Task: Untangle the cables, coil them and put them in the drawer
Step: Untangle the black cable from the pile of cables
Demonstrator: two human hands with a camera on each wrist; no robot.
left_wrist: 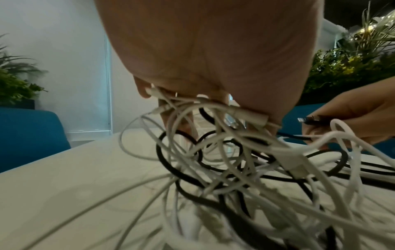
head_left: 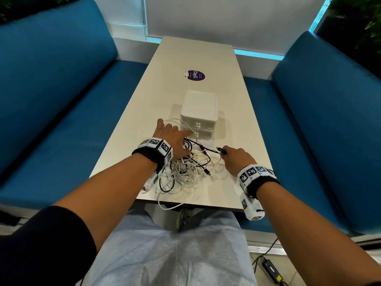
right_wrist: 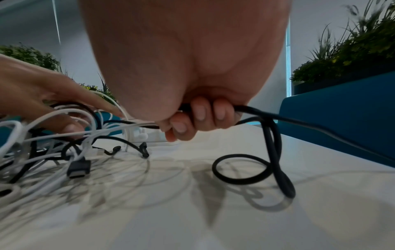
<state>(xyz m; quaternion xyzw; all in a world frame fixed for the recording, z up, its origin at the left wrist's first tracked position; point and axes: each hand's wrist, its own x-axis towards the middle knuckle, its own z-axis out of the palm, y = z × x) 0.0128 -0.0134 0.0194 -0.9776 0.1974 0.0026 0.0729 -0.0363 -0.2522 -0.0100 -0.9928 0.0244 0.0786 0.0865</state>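
Note:
A tangle of white and black cables [head_left: 185, 174] [left_wrist: 235, 160] lies on the near end of the table [head_left: 195, 54]. My left hand [head_left: 172, 139] rests spread on top of it, fingers [left_wrist: 179, 121] reaching down among the strands, index finger [right_wrist: 102, 103] straight. My right hand [head_left: 234, 155] [left_wrist: 352, 115] grips a black cable [right_wrist: 275, 152] near its plug [head_left: 219, 150], just right of the pile; the fingers [right_wrist: 198, 113] are curled round it. A white two-drawer unit [head_left: 199, 112] stands right behind the tangle, both drawers pushed in.
Blue benches [head_left: 61, 100] [head_left: 329, 120] flank the narrow table. A purple round sticker [head_left: 194, 75] lies beyond the drawer unit. One white cable loop [head_left: 171, 205] hangs over the front edge. A power adapter [head_left: 272, 269] lies on the floor at right.

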